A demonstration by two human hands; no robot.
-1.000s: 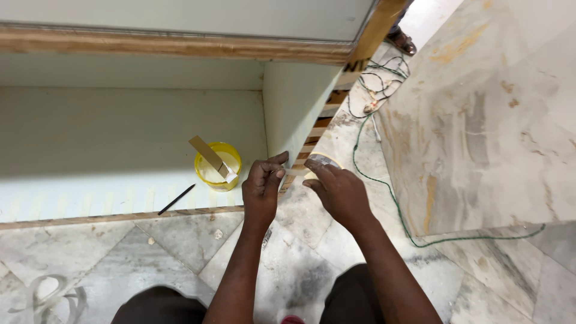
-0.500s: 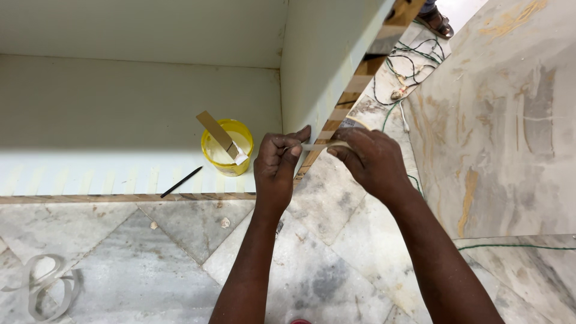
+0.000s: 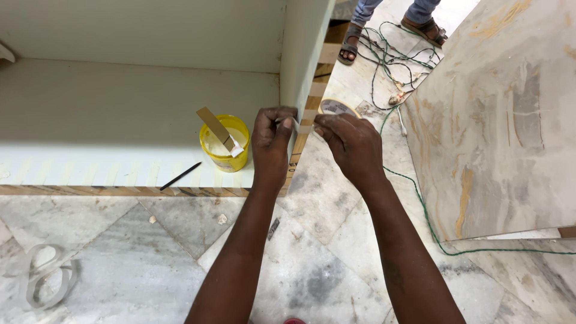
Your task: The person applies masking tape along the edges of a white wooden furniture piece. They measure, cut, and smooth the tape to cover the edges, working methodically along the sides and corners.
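My left hand (image 3: 273,141) pinches the end of a pale tape strip (image 3: 305,128) against the front edge of an upright cabinet panel (image 3: 318,78). Short pieces of tape cross that plywood edge at intervals. To the right, my right hand (image 3: 351,147) grips a roll of masking tape (image 3: 337,108), and the strip runs taut from it to the left hand. Both hands hover just above the marble floor beside the cabinet's corner.
Inside the pale green cabinet stands a yellow tub (image 3: 225,144) of white paste with a flat stick (image 3: 213,125) in it, and a black pencil (image 3: 180,176) lies nearby. A green cable (image 3: 432,222) trails past a leaning marble slab (image 3: 498,120). Another person's sandalled feet (image 3: 420,24) stand beyond.
Both hands have closed in on the panel edge. The right hand has drawn the roll a little to the right, stretching a short strip between the hands.
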